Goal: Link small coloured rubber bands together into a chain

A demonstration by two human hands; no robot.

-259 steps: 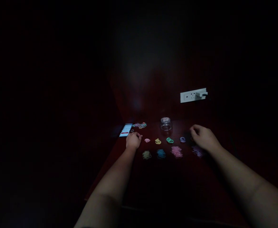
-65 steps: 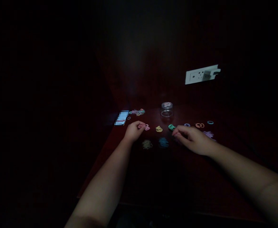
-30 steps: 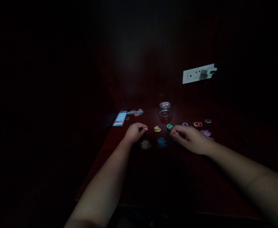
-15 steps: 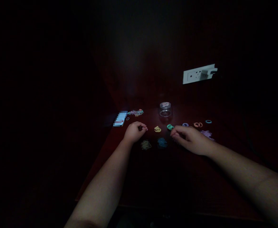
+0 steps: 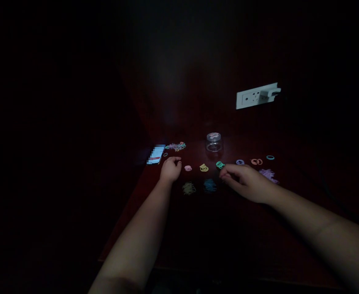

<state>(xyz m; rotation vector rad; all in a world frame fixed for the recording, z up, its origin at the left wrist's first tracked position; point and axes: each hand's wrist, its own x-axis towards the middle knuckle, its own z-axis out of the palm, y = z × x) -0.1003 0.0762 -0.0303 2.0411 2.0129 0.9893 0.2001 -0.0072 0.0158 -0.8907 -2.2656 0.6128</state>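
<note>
My left hand (image 5: 171,169) is over the table's left part, index finger stretched forward and thumb apart, with nothing visible in it. A small pink bundle of hair ties (image 5: 188,168) lies just to its right. My right hand (image 5: 243,179) has its thumb and fingertips pressed together, and what they hold, if anything, is hidden. Touching or nearly touching those fingertips is a green bundle of hair ties (image 5: 220,164). Between the hands lies a yellow bundle (image 5: 204,168). Nearer me are loose piles of olive bands (image 5: 189,188) and blue bands (image 5: 210,185).
A lidded clear jar (image 5: 214,143) stands at the back. Mixed bands (image 5: 176,146) lie beside a lit phone (image 5: 156,154). Beyond my right hand are purple ties (image 5: 240,162), orange ties (image 5: 256,161), a blue ring (image 5: 270,157) and a lilac pile (image 5: 269,175). A socket (image 5: 256,96) is on the wall.
My left hand has drawn back slightly left and its fingers have parted, leaving the pink bundle in plain view on the table. My right hand has hardly moved.
</note>
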